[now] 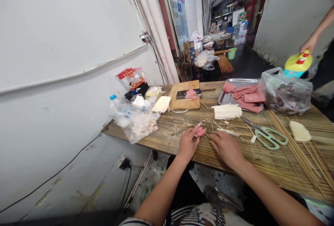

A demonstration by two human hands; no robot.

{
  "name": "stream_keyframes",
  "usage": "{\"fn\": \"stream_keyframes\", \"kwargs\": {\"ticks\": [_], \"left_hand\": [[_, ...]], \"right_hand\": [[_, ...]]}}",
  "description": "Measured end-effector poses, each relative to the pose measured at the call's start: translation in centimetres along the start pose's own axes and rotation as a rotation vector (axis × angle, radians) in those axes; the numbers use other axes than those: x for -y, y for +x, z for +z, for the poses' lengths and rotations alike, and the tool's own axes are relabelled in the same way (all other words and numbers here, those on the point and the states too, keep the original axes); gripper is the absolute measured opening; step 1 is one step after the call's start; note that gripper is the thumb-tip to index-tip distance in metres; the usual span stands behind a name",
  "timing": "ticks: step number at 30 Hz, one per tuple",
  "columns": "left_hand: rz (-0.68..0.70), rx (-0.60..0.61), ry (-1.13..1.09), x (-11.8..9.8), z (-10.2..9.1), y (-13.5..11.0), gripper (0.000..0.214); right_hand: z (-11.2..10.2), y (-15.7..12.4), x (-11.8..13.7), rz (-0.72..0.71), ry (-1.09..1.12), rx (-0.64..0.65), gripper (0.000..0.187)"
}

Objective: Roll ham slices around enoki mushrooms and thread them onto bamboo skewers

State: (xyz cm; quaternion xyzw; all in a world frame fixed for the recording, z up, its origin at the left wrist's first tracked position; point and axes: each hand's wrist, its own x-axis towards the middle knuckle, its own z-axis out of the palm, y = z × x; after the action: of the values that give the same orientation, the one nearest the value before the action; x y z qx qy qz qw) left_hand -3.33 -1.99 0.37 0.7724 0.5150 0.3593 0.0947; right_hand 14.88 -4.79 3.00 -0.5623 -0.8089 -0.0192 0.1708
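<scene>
My left hand (188, 143) rests on the wooden table (261, 156), fingers curled round a small pink meat roll (200, 132) with white strands poking out. My right hand (226, 147) lies beside it, palm down, fingers pointing at the roll's skewer end; its fingertips are hard to make out. A bundle of white enoki strands (226, 111) lies just beyond the hands. Finished pink rolls (192, 94) sit on a wooden cutting board (184, 101). Pink meat slices (246, 97) fill a metal tray (224, 96).
Green-handled scissors (268, 136) and long bamboo skewers (300, 146) lie to the right. Plastic bags (134, 119) crowd the table's left end by the wall. A filled bag (287, 92) stands at the right. Another person's hand (309, 45) holds a yellow object (297, 62).
</scene>
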Motion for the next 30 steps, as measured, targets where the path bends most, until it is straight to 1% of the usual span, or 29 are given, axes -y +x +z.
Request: {"fn": "stream_keyframes", "kwargs": {"ticks": [3, 6, 8, 10, 13, 15, 18, 22, 26, 30], "left_hand": [[-0.002, -0.025, -0.036, 0.0, 0.1, 0.0, 0.053], [-0.03, -0.04, -0.049, -0.1, 0.1, 0.2, 0.05], [-0.043, -0.01, -0.053, -0.1, -0.2, 0.3, 0.051], [-0.033, 0.041, -0.073, -0.1, -0.6, 0.4, 0.056], [0.001, 0.09, -0.124, -0.1, -1.2, 0.3, 0.058], [-0.015, 0.08, -0.158, 0.1, -1.2, 0.2, 0.05], [-0.092, 0.041, -0.19, 0.6, -0.7, -0.1, 0.039], [-0.173, 0.002, -0.196, 1.2, 0.2, -0.3, 0.029], [-0.152, -0.018, -0.213, 1.1, 0.5, -0.4, 0.026], [-0.146, -0.034, -0.226, 0.9, 0.4, -0.3, 0.023]], "right_hand": [[0.1, 2.7, 0.9, -0.122, 0.008, 0.028, 0.019], [1.0, 4.7, 1.3, -0.238, 0.004, 0.051, 0.02], [2.0, 5.1, 1.2, -0.319, -0.022, 0.032, 0.021], [2.9, 5.1, 1.0, -0.396, -0.049, 0.006, 0.023], [3.7, 4.5, 0.9, -0.456, -0.069, -0.021, 0.025], [3.9, 4.3, 0.9, -0.443, -0.07, -0.033, 0.026], [3.8, 4.3, 1.1, -0.389, -0.041, -0.027, 0.027], [3.5, 4.5, 1.4, -0.308, 0.023, 0.039, 0.026], [2.8, 4.2, 1.5, -0.253, 0.059, 0.122, 0.026], [2.3, 3.4, 1.6, -0.248, 0.034, 0.14, 0.027]]}}
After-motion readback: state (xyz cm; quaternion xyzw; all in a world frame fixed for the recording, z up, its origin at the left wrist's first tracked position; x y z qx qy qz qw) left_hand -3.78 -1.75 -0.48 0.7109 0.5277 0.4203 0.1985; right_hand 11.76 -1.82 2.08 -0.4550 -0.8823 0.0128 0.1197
